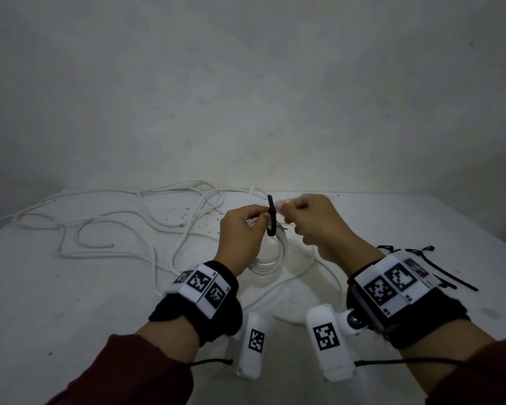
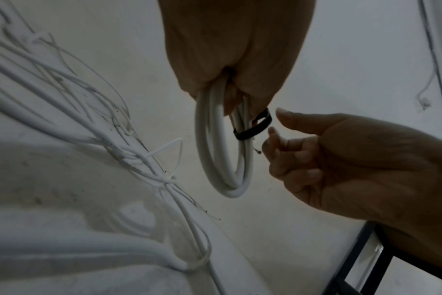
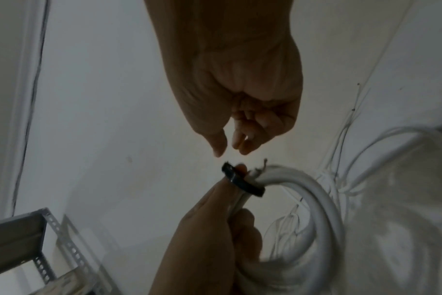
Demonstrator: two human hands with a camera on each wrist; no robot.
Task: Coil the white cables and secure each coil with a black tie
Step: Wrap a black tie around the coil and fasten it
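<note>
My left hand [image 1: 259, 219] grips a small coil of white cable [image 1: 272, 263] at its top and holds it upright above the table. A black tie [image 1: 271, 220] is looped round the coil strands right beside my left thumb, its tail sticking up. In the left wrist view the coil [image 2: 207, 155] hangs below the fist with the tie [image 2: 253, 131] on its right side. My right hand [image 1: 284, 209] hovers just right of the tie with its fingers curled. In the right wrist view, its thumb and fingertips [image 3: 245, 147] are a short gap from the tie [image 3: 242, 184].
Several loose white cables [image 1: 129, 217] sprawl over the left and far side of the white table [image 1: 70, 317]. One strand curves round below the coil [image 1: 319, 276]. Spare black ties [image 1: 438, 270] lie at the right behind my right wrist. A perforated metal frame [image 3: 25, 229] shows beyond the table.
</note>
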